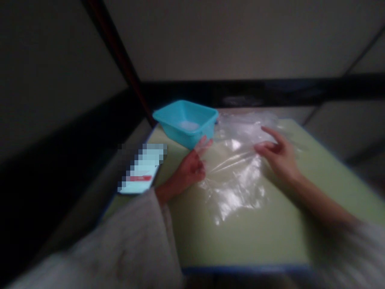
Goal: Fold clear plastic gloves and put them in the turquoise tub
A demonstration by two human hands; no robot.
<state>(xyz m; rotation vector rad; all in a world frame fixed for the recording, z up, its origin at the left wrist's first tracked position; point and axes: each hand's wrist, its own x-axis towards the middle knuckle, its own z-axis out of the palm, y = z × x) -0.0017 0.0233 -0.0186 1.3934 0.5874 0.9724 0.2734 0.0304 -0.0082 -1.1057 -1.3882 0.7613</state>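
Note:
A clear plastic bag is stretched between my two hands above the green table. My left hand grips its left side, with the thumb and some fingers closed on the film and other fingers extended. On the bag's right side my right hand pinches the film between thumb and fingers, the index finger raised. More clear plastic lies behind the bag, and I cannot tell whether it is one piece with it. Just beyond my left hand stands a turquoise plastic basket with something whitish in its bottom.
The green table has a blue edge. A lit phone-like screen, partly pixelated, lies at the table's left side. Pale panels and a dark horizontal band stand behind the table. The picture is dim and blurred.

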